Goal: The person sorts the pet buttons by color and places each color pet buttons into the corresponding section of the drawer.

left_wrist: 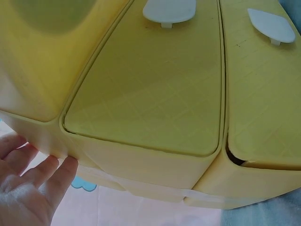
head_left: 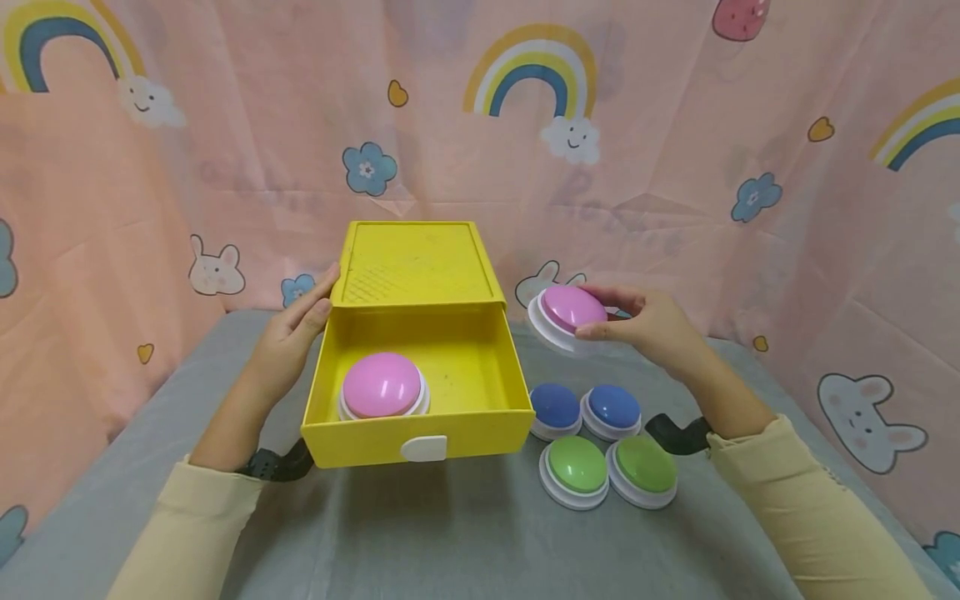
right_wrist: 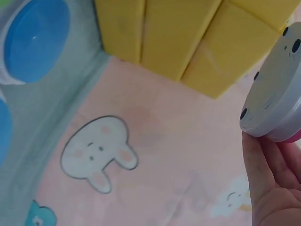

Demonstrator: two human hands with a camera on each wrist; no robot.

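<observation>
My right hand (head_left: 651, 327) pinches a pink dome push button (head_left: 573, 307) by its edge, held up to the right of a yellow drawer cabinet (head_left: 416, 262). In the right wrist view, the white underside with dark round feet shows on this button (right_wrist: 275, 92). My left hand (head_left: 281, 346) touches the cabinet's left side with fairly straight fingers; in the left wrist view its fingertips (left_wrist: 68, 165) lie against the yellow edge. The top drawer (head_left: 480, 433) is pulled out. Inside it, at the front left, sits another pink button (head_left: 382, 385).
Beside the drawer, two blue buttons (head_left: 613, 407) and two green buttons (head_left: 643, 465) stand on the grey cloth-covered table (head_left: 420, 542). Lower drawers with white pull tabs (left_wrist: 169, 10) are closed. A pink patterned curtain (head_left: 660, 75) hangs behind and at both sides.
</observation>
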